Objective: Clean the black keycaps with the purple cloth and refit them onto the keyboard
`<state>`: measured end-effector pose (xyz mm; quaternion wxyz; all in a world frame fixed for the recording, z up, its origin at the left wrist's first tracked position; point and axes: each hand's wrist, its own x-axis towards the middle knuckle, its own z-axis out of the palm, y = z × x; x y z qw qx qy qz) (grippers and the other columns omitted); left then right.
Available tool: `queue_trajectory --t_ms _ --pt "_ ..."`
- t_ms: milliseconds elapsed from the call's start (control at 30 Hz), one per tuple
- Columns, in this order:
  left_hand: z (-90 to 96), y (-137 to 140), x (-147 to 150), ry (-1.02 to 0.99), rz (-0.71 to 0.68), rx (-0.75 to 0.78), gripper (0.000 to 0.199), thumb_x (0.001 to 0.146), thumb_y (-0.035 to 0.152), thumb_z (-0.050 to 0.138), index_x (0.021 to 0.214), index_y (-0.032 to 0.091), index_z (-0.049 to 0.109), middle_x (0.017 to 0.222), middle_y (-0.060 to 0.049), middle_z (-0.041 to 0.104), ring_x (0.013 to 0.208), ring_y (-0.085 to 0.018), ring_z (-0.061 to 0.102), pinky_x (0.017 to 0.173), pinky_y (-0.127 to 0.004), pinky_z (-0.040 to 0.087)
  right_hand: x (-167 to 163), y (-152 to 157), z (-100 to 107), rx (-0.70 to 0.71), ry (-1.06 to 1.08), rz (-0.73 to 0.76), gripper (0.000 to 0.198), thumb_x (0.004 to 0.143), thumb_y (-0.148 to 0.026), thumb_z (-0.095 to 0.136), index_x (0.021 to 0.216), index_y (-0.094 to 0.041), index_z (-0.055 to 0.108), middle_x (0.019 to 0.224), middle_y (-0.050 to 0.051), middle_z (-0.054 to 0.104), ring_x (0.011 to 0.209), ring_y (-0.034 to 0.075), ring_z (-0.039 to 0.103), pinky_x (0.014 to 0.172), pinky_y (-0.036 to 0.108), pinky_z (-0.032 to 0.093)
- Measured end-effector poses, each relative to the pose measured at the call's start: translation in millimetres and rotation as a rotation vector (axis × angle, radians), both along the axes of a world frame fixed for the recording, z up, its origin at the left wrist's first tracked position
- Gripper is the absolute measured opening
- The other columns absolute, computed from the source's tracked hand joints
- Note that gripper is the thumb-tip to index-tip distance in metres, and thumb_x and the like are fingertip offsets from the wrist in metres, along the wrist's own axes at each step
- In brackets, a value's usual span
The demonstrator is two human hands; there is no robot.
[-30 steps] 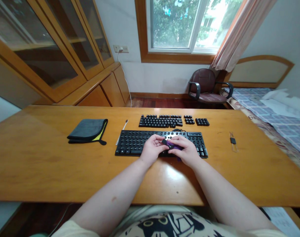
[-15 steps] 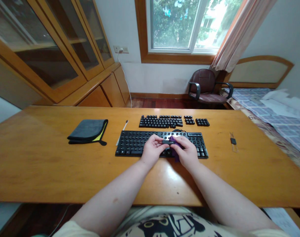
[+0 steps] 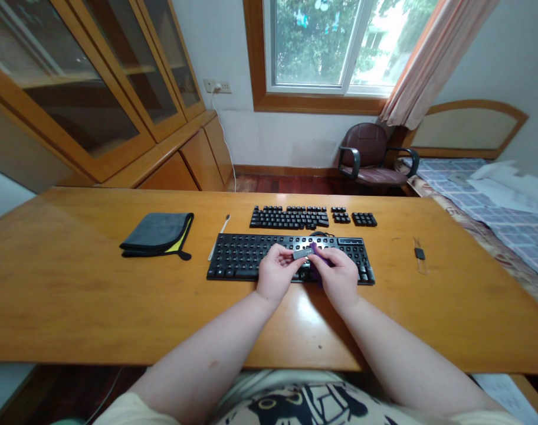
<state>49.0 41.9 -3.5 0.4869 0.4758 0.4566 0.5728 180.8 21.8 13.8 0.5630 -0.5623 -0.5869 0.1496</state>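
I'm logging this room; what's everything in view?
Table: one, brown, centre
Keyboard: one, black, on table
Keycap groups: three, black, behind keyboard
Small bar: one, grey, held over keyboard
Cloth: one, purple, beside bar
Towel: one, grey, yellow, table left
Brush: one, white, by keyboard's left
Wire tool: one, black, table right
Cabinet: one, brown, far left
Cord: one, white, from wall sockets
Window: one, brown frame, top
Curtain: one, pink, beside window
Chair: one, maroon, beyond table
Bed: one, blue plaid, far right
Papers: count unclear, white, lower right
Shirt: one, cream, bottom
Left hand: one, pinching bar
Right hand: one, holding cloth, at bar
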Motion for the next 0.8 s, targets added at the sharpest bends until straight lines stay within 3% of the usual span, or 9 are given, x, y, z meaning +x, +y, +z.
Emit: queue_trajectory --t_ms 300,500,667,800 --pt "9.2 4.7 -8.1 0.028 0.05 0.012 0.029 0.06 0.024 0.075 0.078 0.017 0.053 0.069 0.001 0.062 0.067 -0.011 0.062 0.066 -0.023 0.052 12.3 0.1 11.3 0.107 0.07 -0.018 0.011 0.079 -0.028 0.061 0.084 -0.023 0.069 0.082 0.006 0.067 0.079 0.021 0.061 0.077 0.04 0.049" --pt "5.5 -0.2 -9.3 0.229 -0.057 0.124 0.02 0.066 0.02 0.069 0.083 0.018 0.059 0.077 -0.001 0.063 0.071 -0.013 0.061 0.068 -0.026 0.05 5.6 -6.2 13.6 0.072 -0.077 0.26 0.009 0.077 -0.027 0.064 0.083 -0.027 0.071 0.105 0.006 0.057 0.082 0.018 0.057 0.075 0.037 0.049" --pt "5.3 -8.8 -7.1 0.426 -0.108 0.187 0.018 0.065 0.008 0.06 0.079 0.02 0.061 0.077 0.0 0.065 0.072 -0.015 0.061 0.067 -0.026 0.048 -4.3 -8.0 10.2 0.054 -0.218 0.169 0.012 0.07 -0.03 0.069 0.079 -0.023 0.064 0.106 0.008 0.056 0.094 0.023 0.055 0.082 0.041 0.046" --pt "6.9 -10.6 -6.3 0.423 -0.107 0.202 0.017 0.065 0.01 0.061 0.079 0.02 0.063 0.077 -0.001 0.065 0.073 -0.016 0.061 0.068 -0.027 0.049 -6.8 -6.6 7.6 -0.022 -0.196 0.127 0.025 0.068 -0.032 0.069 0.086 -0.022 0.054 0.095 0.007 0.06 0.091 0.024 0.056 0.081 0.04 0.046"
